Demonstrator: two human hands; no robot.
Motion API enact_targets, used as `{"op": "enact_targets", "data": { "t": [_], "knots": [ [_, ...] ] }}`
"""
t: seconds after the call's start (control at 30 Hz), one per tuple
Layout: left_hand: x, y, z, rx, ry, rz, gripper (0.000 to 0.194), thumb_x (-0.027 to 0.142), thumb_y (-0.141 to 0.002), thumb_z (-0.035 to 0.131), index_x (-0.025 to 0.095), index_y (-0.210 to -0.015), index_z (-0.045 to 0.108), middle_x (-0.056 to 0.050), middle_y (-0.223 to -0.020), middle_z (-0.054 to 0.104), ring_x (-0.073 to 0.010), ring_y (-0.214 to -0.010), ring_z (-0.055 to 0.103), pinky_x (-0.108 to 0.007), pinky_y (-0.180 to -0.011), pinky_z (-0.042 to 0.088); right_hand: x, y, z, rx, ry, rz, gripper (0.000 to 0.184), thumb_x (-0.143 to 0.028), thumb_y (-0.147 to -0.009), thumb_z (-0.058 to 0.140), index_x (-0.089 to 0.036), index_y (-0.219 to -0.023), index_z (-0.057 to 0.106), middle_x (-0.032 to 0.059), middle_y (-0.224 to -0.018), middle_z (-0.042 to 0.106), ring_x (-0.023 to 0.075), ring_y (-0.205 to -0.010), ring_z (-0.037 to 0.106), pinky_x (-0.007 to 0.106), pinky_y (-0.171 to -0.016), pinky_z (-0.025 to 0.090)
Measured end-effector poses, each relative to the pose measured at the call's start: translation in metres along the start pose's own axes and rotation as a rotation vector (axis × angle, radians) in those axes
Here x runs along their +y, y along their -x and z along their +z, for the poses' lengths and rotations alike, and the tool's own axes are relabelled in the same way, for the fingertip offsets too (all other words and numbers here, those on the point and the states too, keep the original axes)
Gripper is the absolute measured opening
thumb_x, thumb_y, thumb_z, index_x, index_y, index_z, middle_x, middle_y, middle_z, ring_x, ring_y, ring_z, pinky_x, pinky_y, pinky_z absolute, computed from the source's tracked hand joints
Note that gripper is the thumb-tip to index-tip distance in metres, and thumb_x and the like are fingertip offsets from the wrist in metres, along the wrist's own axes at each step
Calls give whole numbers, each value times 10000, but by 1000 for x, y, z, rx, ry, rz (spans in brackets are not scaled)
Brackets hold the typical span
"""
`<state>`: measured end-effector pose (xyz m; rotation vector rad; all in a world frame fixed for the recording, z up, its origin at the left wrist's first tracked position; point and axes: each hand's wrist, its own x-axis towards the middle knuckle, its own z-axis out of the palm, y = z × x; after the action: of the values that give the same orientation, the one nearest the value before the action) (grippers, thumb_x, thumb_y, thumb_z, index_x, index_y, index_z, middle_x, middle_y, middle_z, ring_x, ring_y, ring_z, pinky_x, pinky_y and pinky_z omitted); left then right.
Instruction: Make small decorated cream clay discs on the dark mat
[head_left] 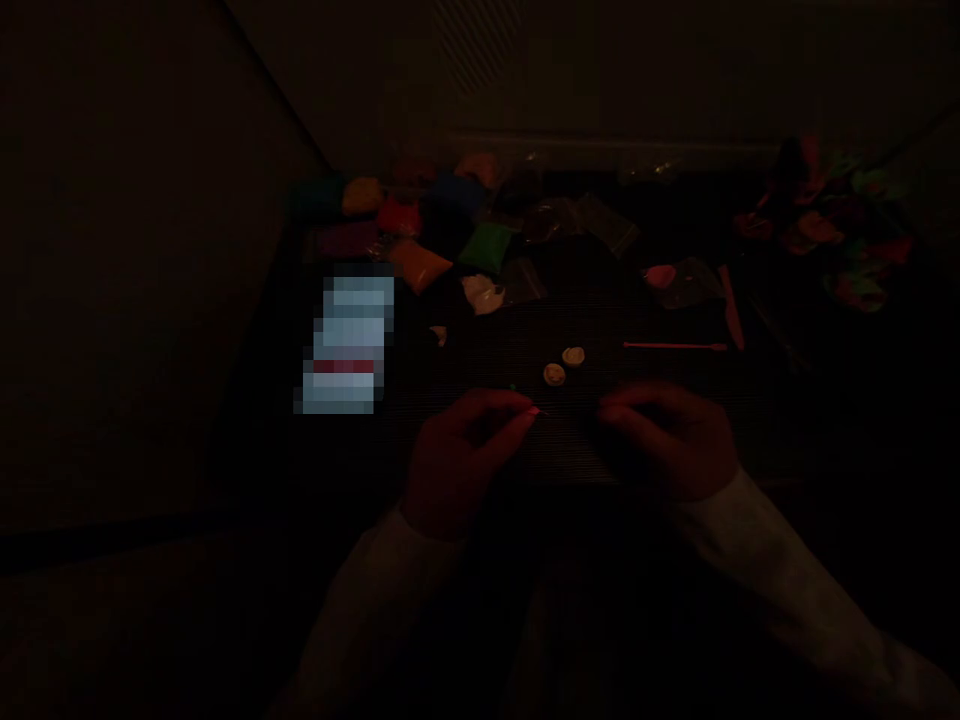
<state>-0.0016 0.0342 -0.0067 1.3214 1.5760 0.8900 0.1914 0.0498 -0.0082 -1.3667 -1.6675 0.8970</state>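
Note:
The scene is very dark. My left hand (457, 455) pinches a small pink piece (534, 411), perhaps modelling clay, between thumb and fingertips. Level with it on the right, my right hand (671, 435) has its thumb and forefinger pressed together; whatever lies between them cannot be made out. Just beyond the fingertips, two small round pale pieces (554, 375) with curled surfaces lie close together on the dark ribbed tabletop (480, 360). A tiny green speck (513, 386) sits near my left fingers.
A lit phone (349, 345) with a blurred screen lies at the left. Several colourful clay packets (486, 247) are heaped behind it. A white lump (484, 294), a pink stick tool (675, 346) and a pink knife-like tool (731, 310) lie beyond my hands. Colourful flower-like shapes (817, 230) stand back right.

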Motion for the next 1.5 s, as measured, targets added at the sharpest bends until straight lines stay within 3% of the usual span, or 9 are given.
{"op": "enact_targets", "data": {
  "t": [0.23, 0.4, 0.5, 0.7, 0.97, 1.13, 1.27, 1.4, 1.5],
  "knots": [
    [0, 1, -3, 6, -101, 52, 131, 322, -740, 601, 234, -824, 648, 21, -781, 688, -133, -700, 623, -247, -632, 480, 1, 0, 0, 62, -149, 36, 157, -271, -657, 698, -199, -621, 564, -30, -606, 623, 113, -567, 585, 253, -545, 481],
    [-9, -15, -11, 209, -493, 289, 174, 298, -774, 564, 219, -907, 643, -20, -911, 669, -171, -830, 596, -305, -731, 464, 3, -2, 1, 50, -346, 196, 68, -271, -688, 673, -223, -714, 632, -28, -600, 657, 117, -552, 612, 254, -538, 501],
    [-15, -27, -13, 231, -652, 433, 168, 250, -788, 548, 175, -901, 648, -45, -890, 677, -193, -863, 582, -335, -775, 452, 10, -4, 0, 56, -452, 280, 87, -312, -694, 669, -243, -745, 662, -25, -625, 676, 117, -592, 630, 254, -580, 512],
    [-13, -33, -13, 257, -723, 480, 265, 270, -787, 542, 158, -1020, 602, -66, -987, 648, -218, -952, 541, -374, -853, 414, 19, -11, -2, 135, -691, 426, 151, -309, -617, 734, -285, -755, 678, -49, -690, 693, 95, -674, 639, 228, -648, 506],
    [8, -23, 17, 45, -716, 451, 535, 252, -744, 600, 196, -1242, 412, -38, -1061, 636, -244, -1025, 475, -427, -914, 298, 10, -16, -1, 122, -838, 491, 175, -238, -622, 732, -265, -786, 675, -43, -719, 707, 76, -645, 643, 200, -637, 522],
    [5, -30, 26, 25, -671, 396, 482, 205, -766, 571, 208, -1224, 424, -26, -1023, 649, -226, -1000, 504, -421, -897, 305, 13, -15, -1, 67, -909, 434, 128, -227, -656, 709, -266, -771, 670, -58, -702, 710, 49, -604, 637, 149, -592, 505],
    [7, -30, 23, 35, -557, 395, 427, 205, -762, 576, 221, -1176, 473, -19, -981, 648, -205, -980, 536, -406, -907, 329, 13, -14, 0, 54, -824, 372, 68, -237, -684, 686, -251, -744, 659, -53, -687, 706, 65, -611, 640, 172, -586, 508],
    [21, -22, 16, 3, -159, 200, 439, 256, -713, 644, 261, -1132, 514, 2, -960, 653, -174, -922, 580, -330, -843, 420, 4, -4, -1, 45, -548, 220, 65, -205, -754, 615, -238, -807, 632, -26, -825, 704, 104, -763, 650, 242, -710, 521],
    [32, -14, 13, -57, 250, 12, 422, 247, -685, 677, 281, -1086, 550, 11, -932, 663, -148, -857, 610, -261, -751, 472, -7, 6, -4, 61, -256, -47, 162, -124, -766, 578, -237, -879, 605, -7, -931, 682, 125, -883, 622, 281, -801, 497]
  ]
}}
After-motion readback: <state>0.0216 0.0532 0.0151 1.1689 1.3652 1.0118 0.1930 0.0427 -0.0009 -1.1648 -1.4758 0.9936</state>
